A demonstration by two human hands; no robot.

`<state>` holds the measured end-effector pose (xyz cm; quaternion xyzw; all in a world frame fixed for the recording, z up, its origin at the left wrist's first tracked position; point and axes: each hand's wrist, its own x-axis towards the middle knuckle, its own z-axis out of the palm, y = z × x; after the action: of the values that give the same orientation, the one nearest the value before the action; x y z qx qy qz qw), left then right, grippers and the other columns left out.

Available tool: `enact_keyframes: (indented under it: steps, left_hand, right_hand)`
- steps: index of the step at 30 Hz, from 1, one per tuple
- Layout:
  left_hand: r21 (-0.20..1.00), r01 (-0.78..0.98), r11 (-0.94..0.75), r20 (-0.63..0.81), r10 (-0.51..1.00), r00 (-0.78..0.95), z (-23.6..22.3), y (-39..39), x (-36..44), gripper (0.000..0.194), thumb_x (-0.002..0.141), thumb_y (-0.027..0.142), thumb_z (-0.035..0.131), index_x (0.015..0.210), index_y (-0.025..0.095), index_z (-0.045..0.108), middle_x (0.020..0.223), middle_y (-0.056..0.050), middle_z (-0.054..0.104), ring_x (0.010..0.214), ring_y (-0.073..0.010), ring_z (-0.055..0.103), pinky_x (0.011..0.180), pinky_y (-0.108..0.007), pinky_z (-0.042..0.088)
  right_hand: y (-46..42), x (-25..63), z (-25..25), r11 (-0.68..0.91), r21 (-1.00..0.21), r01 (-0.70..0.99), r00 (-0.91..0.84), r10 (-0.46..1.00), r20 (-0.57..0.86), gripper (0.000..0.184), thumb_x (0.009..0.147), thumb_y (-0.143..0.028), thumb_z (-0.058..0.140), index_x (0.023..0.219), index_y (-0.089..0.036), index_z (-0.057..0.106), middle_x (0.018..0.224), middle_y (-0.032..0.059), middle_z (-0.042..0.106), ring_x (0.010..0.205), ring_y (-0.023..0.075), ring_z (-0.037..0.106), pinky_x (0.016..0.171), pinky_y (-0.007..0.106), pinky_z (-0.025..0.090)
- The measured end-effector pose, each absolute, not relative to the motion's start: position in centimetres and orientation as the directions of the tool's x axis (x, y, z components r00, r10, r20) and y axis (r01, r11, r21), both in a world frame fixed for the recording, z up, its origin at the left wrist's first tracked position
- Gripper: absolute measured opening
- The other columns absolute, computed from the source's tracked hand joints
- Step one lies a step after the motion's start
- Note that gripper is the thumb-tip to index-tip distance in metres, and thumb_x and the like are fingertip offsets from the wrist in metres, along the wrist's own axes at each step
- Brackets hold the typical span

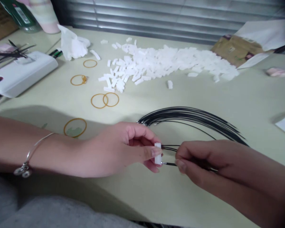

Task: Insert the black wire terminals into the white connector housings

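My left hand pinches a small white connector housing upright between thumb and fingers. Thin black wires run from the upper part of the housing toward my right hand. That hand is closed on a black wire, whose metal tip is at the lower end of the housing; I cannot tell whether the tip is inside or just touching. Behind both hands lies a curved bundle of black wires with metal ends at its left.
A long heap of white connector housings spreads across the back of the table beside an opened bag. Yellow rubber bands lie at left. A white box-shaped device, crumpled tissue and a green bottle stand further left.
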<state>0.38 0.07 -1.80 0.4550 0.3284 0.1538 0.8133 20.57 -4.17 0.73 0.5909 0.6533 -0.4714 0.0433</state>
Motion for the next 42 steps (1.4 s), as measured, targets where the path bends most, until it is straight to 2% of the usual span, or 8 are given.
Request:
enact_keyframes:
  steps: [5,10,13,20,25,29,39,42]
  left_hand:
    - [0.841,0.039,0.54,-0.384,0.545,0.745,-1.9,0.1,0.3,0.003,0.079,0.018,0.059,0.078,0.015,0.058,0.07,0.003,0.063,0.066,-0.0072,0.063,0.069,-0.021,0.049]
    - [0.83,0.032,0.557,-0.383,0.526,0.759,-2.0,0.3,0.4,0.003,0.08,0.016,0.057,0.078,0.015,0.058,0.07,0.004,0.062,0.066,-0.0065,0.063,0.07,-0.02,0.049]
    - [0.834,0.049,0.549,-0.388,0.521,0.76,-1.9,0.4,0.5,0.003,0.08,0.016,0.057,0.077,0.014,0.058,0.07,0.003,0.062,0.066,-0.006,0.062,0.07,-0.019,0.049]
    - [0.795,0.014,0.606,-0.409,0.519,0.75,-1.5,0.6,0.7,0.006,0.081,0.011,0.056,0.076,0.011,0.059,0.069,0.002,0.063,0.064,-0.0054,0.063,0.066,-0.017,0.05]
    - [0.767,-0.036,0.64,-0.398,0.519,0.757,-1.7,0.5,0.7,0.006,0.081,0.011,0.055,0.077,0.012,0.059,0.069,0.002,0.064,0.064,-0.0067,0.064,0.067,-0.019,0.051]
    - [0.764,-0.043,0.644,-0.394,0.518,0.759,-1.8,0.4,0.6,0.004,0.08,0.011,0.056,0.078,0.012,0.059,0.069,0.002,0.065,0.065,-0.0074,0.065,0.068,-0.019,0.052]
    - [0.817,0.052,0.575,-0.42,0.531,0.736,-1.5,0.3,0.6,0.004,0.08,0.011,0.055,0.078,0.013,0.058,0.068,0.004,0.062,0.061,-0.0053,0.062,0.064,-0.017,0.049]
    - [0.837,0.102,0.538,-0.435,0.54,0.721,-1.4,0.2,0.5,0.003,0.081,0.015,0.056,0.078,0.014,0.057,0.068,0.005,0.061,0.06,-0.005,0.062,0.062,-0.016,0.047]
  right_hand:
    - [-4.5,20.8,0.4,-0.163,-0.565,0.809,-0.282,0.736,-0.615,0.028,0.08,-0.04,0.037,0.061,-0.022,0.049,0.051,-0.0026,0.042,0.044,0.0094,0.037,0.035,0.019,0.029]
    - [-4.9,19.4,0.9,-0.121,-0.57,0.813,-0.181,0.877,-0.445,0.027,0.076,-0.039,0.038,0.057,-0.024,0.051,0.047,-0.0034,0.041,0.042,0.0093,0.034,0.034,0.02,0.026]
    - [-5.1,18.7,1.5,-0.119,-0.573,0.811,-0.141,0.911,-0.388,0.027,0.075,-0.039,0.038,0.056,-0.024,0.051,0.046,-0.0047,0.041,0.043,0.009,0.034,0.037,0.02,0.026]
    - [-5.9,18.6,1.7,0.023,-0.544,0.839,-0.177,0.956,-0.233,0.026,0.08,-0.032,0.038,0.057,-0.024,0.048,0.043,-0.0062,0.038,0.041,0.0086,0.033,0.038,0.02,0.026]
    - [-5.9,18.7,1.5,-0.042,-0.536,0.843,-0.141,0.945,-0.296,0.029,0.08,-0.041,0.037,0.058,-0.024,0.048,0.044,-0.0052,0.04,0.042,0.0091,0.035,0.036,0.02,0.028]
    - [-5.7,18.5,1.5,-0.126,-0.55,0.826,-0.081,0.938,-0.338,0.029,0.076,-0.038,0.037,0.054,-0.024,0.049,0.043,-0.0042,0.04,0.041,0.0094,0.034,0.036,0.02,0.028]
    - [-5.7,18.8,1.4,0.186,-0.471,0.862,-0.309,0.93,-0.198,0.023,0.08,-0.025,0.037,0.06,-0.022,0.047,0.042,-0.0061,0.039,0.038,0.0073,0.033,0.035,0.018,0.025]
    - [-5.8,18.7,1.3,0.208,-0.479,0.853,-0.341,0.917,-0.208,0.023,0.082,-0.023,0.038,0.06,-0.021,0.047,0.044,-0.0063,0.042,0.038,0.0065,0.037,0.036,0.018,0.028]
